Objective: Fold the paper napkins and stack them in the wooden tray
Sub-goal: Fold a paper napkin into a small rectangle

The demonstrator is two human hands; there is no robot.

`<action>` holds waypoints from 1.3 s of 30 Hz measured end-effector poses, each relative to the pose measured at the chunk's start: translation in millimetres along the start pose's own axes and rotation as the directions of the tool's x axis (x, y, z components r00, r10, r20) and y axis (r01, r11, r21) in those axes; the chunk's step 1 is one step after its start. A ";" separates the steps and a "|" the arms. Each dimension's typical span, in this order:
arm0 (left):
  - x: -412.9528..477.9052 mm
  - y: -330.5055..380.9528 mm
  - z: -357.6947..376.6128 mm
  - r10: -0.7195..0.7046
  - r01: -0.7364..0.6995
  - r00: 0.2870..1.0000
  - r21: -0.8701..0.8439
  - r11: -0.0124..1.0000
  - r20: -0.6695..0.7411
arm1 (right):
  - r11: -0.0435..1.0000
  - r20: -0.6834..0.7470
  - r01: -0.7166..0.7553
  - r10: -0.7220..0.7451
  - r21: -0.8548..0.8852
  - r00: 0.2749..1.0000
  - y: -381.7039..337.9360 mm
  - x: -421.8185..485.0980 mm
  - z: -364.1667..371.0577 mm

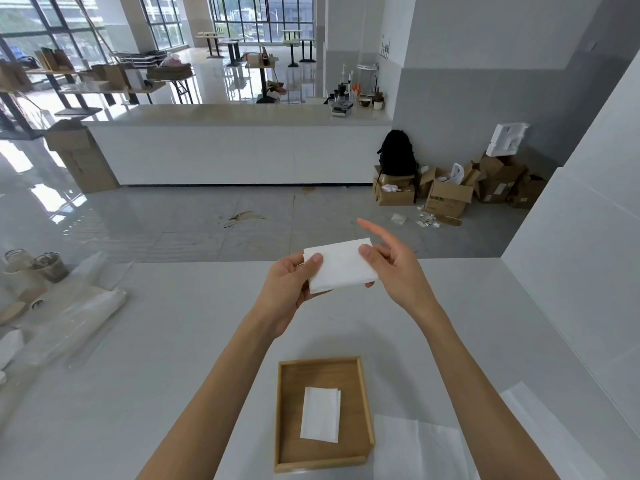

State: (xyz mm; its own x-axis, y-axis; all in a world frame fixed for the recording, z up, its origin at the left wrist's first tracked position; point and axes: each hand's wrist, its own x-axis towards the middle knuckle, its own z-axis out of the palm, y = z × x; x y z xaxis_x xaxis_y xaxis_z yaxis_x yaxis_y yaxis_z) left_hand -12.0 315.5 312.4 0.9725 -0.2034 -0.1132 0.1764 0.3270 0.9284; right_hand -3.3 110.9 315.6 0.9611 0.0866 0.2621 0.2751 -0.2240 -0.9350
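Held folded napkin aloft between left hand and right hand — likely squaring edges; pinched both ends. Above wooden tray — one napkin inside.

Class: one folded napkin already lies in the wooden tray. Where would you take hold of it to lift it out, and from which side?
Take the folded napkin by its long right edge, coming from above. It lies flat on the floor of the wooden tray, whose raised walls block a sideways approach, and the layers look slightly stepped along that edge, giving fingertips a lip to pinch.
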 end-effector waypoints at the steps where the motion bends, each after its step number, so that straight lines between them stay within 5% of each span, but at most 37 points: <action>1: -1.2 -0.3 0.3 0.007 -0.007 1.000 -0.003 1.000 0.002 | 0.999 -0.022 0.005 -0.006 -0.037 1.000 -1.2 -0.8 1.1; 4: -6.4 -3.7 6.4 0.027 -0.031 0.998 -0.072 0.997 -0.060 | 0.924 -0.129 0.047 -0.103 -0.380 0.986 -1.0 -4.7 10.2; 6: -11.4 -8.1 12.7 0.034 -0.050 0.995 -0.174 0.983 -0.091 | 0.667 0.011 0.218 -0.299 -0.713 0.954 -2.8 -12.4 26.0; 9: -19.1 -11.6 21.4 0.044 -0.072 0.994 -0.313 0.947 -0.098 | 0.434 0.231 0.385 -0.366 -0.815 0.902 1.0 -18.1 41.9; 14: -25.8 -12.4 26.0 0.076 -0.160 0.976 -0.439 0.884 -0.202 | 0.644 -0.074 0.065 -0.187 -0.762 0.980 2.8 -4.1 18.7; 16: -29.3 -17.0 27.7 0.063 -0.176 0.969 -0.490 0.854 -0.239 | 0.823 -0.092 0.039 -0.110 -0.566 0.990 4.0 -5.9 27.4; 18: -31.9 -24.8 31.2 0.036 -0.192 0.960 -0.559 0.806 -0.277 | 0.970 -0.090 -0.182 0.169 -0.162 0.981 1.7 -10.5 38.0; 20: -35.5 -37.7 35.3 0.014 -0.199 0.952 -0.587 0.784 -0.304 | 0.898 0.037 -0.395 0.396 0.192 0.917 3.7 -14.0 41.7; 23: -47.3 -62.9 35.1 -0.048 -0.150 0.952 -0.599 0.787 -0.302 | 0.832 -0.036 -0.381 0.431 0.403 0.902 14.5 -14.2 49.4; 26: -57.2 -82.2 25.9 -0.089 -0.099 0.958 -0.607 0.789 -0.272 | 0.895 -0.154 -0.298 0.363 0.333 0.919 18.5 -7.5 55.1; 29: -50.2 -80.7 12.6 -0.042 -0.103 0.938 -0.392 0.914 -0.344 | 0.957 -0.170 -0.243 0.269 0.158 0.948 24.9 -1.1 53.7; 32: -31.0 -71.2 2.5 0.082 -0.116 0.929 -0.074 0.990 -0.362 | 0.974 -0.108 -0.225 0.228 0.039 0.968 35.7 0.2 55.8; 39: -3.6 -115.0 -31.1 0.167 -0.060 0.941 0.340 0.939 -0.295 | 0.919 0.061 -0.384 0.380 0.090 0.923 104.0 -35.3 76.4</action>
State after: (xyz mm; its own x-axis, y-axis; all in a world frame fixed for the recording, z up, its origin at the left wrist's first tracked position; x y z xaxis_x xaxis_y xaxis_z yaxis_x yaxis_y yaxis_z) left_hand -31.1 307.4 195.0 0.9892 0.1358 -0.0561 0.0559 0.0051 0.9984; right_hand -10.3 158.6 190.8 0.9903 0.0545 -0.1277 -0.1182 -0.1516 -0.9813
